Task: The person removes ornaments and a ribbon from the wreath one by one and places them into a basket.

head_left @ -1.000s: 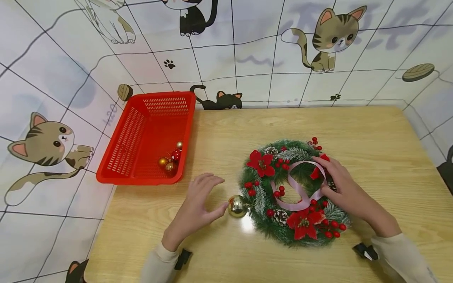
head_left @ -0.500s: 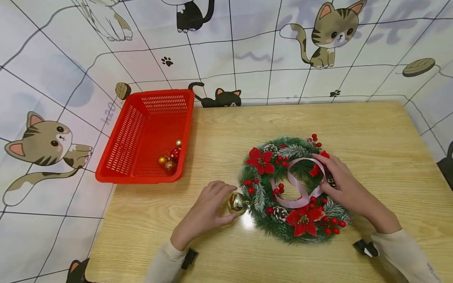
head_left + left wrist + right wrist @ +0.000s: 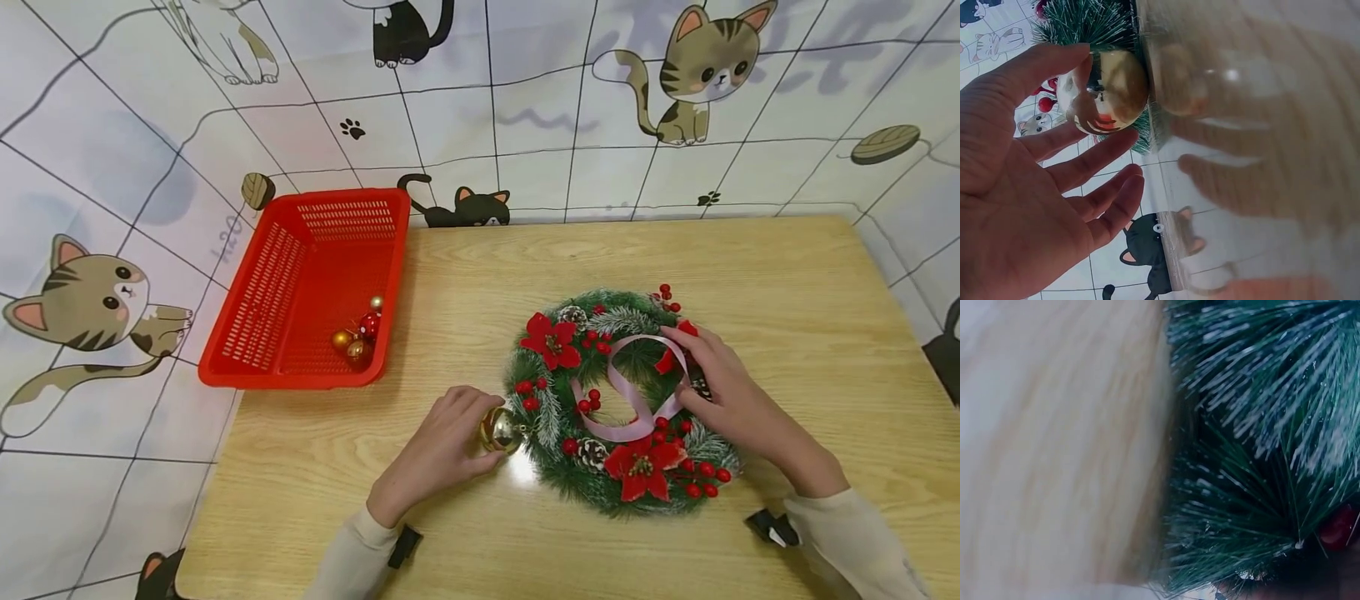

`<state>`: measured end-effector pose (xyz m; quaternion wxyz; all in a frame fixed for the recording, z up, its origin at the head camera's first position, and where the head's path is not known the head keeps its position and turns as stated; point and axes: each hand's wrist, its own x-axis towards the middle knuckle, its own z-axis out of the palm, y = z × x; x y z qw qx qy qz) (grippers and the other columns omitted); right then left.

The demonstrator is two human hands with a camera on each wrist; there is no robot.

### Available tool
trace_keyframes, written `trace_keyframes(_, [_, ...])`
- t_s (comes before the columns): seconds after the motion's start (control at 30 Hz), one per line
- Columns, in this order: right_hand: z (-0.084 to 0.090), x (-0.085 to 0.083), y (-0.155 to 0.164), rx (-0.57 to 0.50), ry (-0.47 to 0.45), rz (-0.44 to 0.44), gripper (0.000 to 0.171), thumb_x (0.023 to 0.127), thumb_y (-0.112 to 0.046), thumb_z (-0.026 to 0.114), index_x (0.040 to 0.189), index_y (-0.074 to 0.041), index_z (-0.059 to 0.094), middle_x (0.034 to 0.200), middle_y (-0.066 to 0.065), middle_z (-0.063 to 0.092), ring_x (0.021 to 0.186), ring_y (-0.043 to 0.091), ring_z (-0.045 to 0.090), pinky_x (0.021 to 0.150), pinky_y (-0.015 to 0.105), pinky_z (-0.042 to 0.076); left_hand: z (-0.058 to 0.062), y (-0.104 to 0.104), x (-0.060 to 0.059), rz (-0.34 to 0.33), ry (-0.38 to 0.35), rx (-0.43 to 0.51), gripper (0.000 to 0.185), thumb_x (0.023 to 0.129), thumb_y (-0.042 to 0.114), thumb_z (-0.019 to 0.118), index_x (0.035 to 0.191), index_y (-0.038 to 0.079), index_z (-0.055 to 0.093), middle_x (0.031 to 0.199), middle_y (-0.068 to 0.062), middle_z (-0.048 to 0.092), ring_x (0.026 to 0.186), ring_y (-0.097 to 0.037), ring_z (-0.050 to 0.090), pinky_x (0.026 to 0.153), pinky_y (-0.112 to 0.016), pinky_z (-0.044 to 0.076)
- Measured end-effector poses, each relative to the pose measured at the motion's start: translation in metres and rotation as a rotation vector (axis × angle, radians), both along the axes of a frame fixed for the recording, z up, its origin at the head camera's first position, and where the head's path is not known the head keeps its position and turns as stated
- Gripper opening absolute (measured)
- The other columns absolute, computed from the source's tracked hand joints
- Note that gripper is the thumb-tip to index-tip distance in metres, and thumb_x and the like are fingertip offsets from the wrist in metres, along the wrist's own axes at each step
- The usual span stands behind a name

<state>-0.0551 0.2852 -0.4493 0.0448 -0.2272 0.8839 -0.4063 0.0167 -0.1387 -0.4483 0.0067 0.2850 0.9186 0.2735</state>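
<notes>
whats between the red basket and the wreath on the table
In the head view, only bare wooden table separates the red basket from the wreath. The gold bauble, touched by the left hand, sits lower, at the wreath's edge.

a wooden table [image 3: 750,275] against cat-patterned walls [image 3: 525,108].
</notes>
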Motion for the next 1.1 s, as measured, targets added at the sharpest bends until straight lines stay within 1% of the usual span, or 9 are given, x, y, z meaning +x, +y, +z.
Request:
trace_keyframes(0.13, [0.000, 0.001, 0.000, 0.005, -0.013, -0.009, 0.089, 0.087, 0.001, 0.071, 0.168, -0.018, 0.041, 0.173, 0.021, 0.028, 0.154, 0.053, 0.023, 0.099, 0.089, 0.031, -0.001, 0.000, -0.001, -0.002, -0.012, -0.002, 0.062, 0.086, 0.025, 0.095, 0.138, 0.009, 0.065, 0.123, -0.004, 0.069, 0.127, -0.029, 0.057, 0.109, -0.049, 0.047])
trace_keyframes(0.27, [0.001, 0.001, 0.000, 0.018, -0.014, -0.014, 0.089, 0.087, 0.001, 0.070, 0.168, -0.019, 0.041, 0.173, 0.021, 0.027, 0.154, 0.054, 0.023, 0.098, 0.090, 0.032, -0.001, 0.000, -0.001, -0.004, -0.014, 0.007, 0.059, 0.087, 0.023, 0.094, 0.136, 0.010, 0.065, 0.121, -0.003, 0.070, 0.125, -0.028, 0.057, 0.108, -0.047, 0.048])
trace_keyframes(0.43, [0.000, 0.001, 0.000, 0.019, -0.010, -0.019, 0.087, 0.087, 0.001, 0.070, 0.168, -0.018, 0.042, 0.174, 0.022, 0.025, 0.154, 0.054, 0.021, 0.096, 0.089, 0.032, 0.002, -0.002, 0.002, 0.011, -0.019, 0.031, 0.057, 0.087, 0.024, 0.094, 0.135, 0.011, 0.065, 0.121, -0.001, 0.070, 0.124, -0.026, 0.058, 0.107, -0.045, 0.048])
trace_keyframes(0.57, [-0.002, 0.001, 0.000, 0.011, -0.011, -0.022, 0.086, 0.088, 0.000, 0.070, 0.168, -0.017, 0.042, 0.175, 0.023, 0.022, 0.155, 0.055, 0.019, 0.097, 0.090, 0.031, 0.007, -0.005, 0.006, 0.028, -0.017, 0.086, 0.058, 0.087, 0.025, 0.094, 0.135, 0.011, 0.065, 0.125, 0.001, 0.070, 0.126, -0.025, 0.057, 0.107, -0.046, 0.049])
trace_keyframes(0.73, [-0.004, 0.001, 0.001, 0.008, -0.016, -0.028, 0.086, 0.088, -0.001, 0.071, 0.168, -0.018, 0.043, 0.174, 0.021, 0.024, 0.154, 0.054, 0.021, 0.097, 0.091, 0.031, 0.011, -0.009, 0.009, 0.034, -0.018, 0.176, 0.055, 0.087, 0.025, 0.093, 0.133, 0.013, 0.065, 0.126, 0.005, 0.068, 0.124, -0.020, 0.056, 0.104, -0.044, 0.050])
trace_keyframes(0.93, [-0.004, 0.001, 0.001, 0.005, -0.028, -0.030, 0.086, 0.089, -0.001, 0.071, 0.168, -0.019, 0.042, 0.174, 0.020, 0.023, 0.154, 0.054, 0.021, 0.097, 0.090, 0.032, 0.016, -0.011, 0.010, 0.034, -0.033, 0.303, 0.059, 0.088, 0.021, 0.090, 0.139, 0.015, 0.062, 0.132, 0.003, 0.064, 0.123, -0.018, 0.056, 0.101, -0.046, 0.054])
trace_keyframes(1.03, [-0.004, 0.001, 0.001, 0.002, -0.034, -0.028, 0.086, 0.089, -0.001, 0.071, 0.168, -0.020, 0.042, 0.175, 0.020, 0.023, 0.154, 0.053, 0.021, 0.097, 0.090, 0.032, 0.021, -0.011, 0.009, 0.030, -0.011, 0.350, 0.061, 0.088, 0.019, 0.089, 0.142, 0.014, 0.061, 0.132, 0.001, 0.065, 0.122, -0.020, 0.057, 0.098, -0.048, 0.056])
trace_keyframes(1.1, [-0.004, 0.001, 0.001, -0.001, -0.036, -0.028, 0.086, 0.090, -0.001, 0.071, 0.168, -0.020, 0.042, 0.175, 0.020, 0.022, 0.154, 0.053, 0.020, 0.097, 0.090, 0.032, 0.026, -0.013, 0.008, 0.038, 0.003, 0.366, 0.062, 0.088, 0.018, 0.089, 0.143, 0.012, 0.061, 0.132, 0.001, 0.065, 0.121, -0.020, 0.057, 0.098, -0.049, 0.056])
